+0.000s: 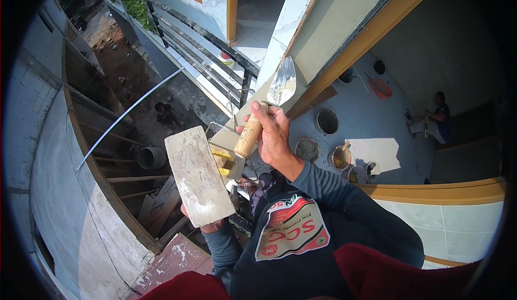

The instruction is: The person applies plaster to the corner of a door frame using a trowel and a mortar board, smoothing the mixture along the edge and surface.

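My right hand (274,141) is closed round the wooden handle (247,135) of a trowel, whose pale, smeared metal blade (281,82) points up in front of a wall edge beside a yellow door frame. My left hand (211,224) grips a rectangular board (198,173) smeared with grey-beige plaster from underneath, its fingers mostly hidden by the board. Yellow parts (222,160) show just behind the board, under the trowel handle.
Black railing (199,49) stands ahead. At left, a drop with bare timbers (137,179), a pale pipe (132,106) and a person (164,114) below. At right, a tiled floor holds several buckets (327,121), a red basin (379,87) and a seated person (439,119).
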{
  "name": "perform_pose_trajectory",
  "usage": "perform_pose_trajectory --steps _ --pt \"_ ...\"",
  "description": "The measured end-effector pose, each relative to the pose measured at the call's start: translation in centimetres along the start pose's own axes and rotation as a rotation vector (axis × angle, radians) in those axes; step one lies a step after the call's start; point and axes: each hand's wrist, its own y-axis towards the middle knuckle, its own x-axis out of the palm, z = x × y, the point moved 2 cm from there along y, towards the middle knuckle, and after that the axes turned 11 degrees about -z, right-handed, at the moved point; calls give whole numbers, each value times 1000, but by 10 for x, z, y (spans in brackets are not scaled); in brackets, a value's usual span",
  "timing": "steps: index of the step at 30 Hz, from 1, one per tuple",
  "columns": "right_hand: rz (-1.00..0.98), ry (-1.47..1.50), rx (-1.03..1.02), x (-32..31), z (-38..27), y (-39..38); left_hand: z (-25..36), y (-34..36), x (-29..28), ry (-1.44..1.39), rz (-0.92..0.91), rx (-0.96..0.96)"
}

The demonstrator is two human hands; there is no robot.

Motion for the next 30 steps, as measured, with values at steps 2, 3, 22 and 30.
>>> perform_pose_trajectory --steps 2,3,22,30 --pt "16 -8 -32 -3 4 3 2 -2 1 -159 25 -31" --pt "19 -8 -31 -4 6 5 3 -3 1 -257 38 -58" --pt "76 -86 150 -44 -12 9 -13 -10 -19 -149 -37 -111" --pt "-32 -451 348 -83 -83 0 0 -8 -7 -961 34 -179"
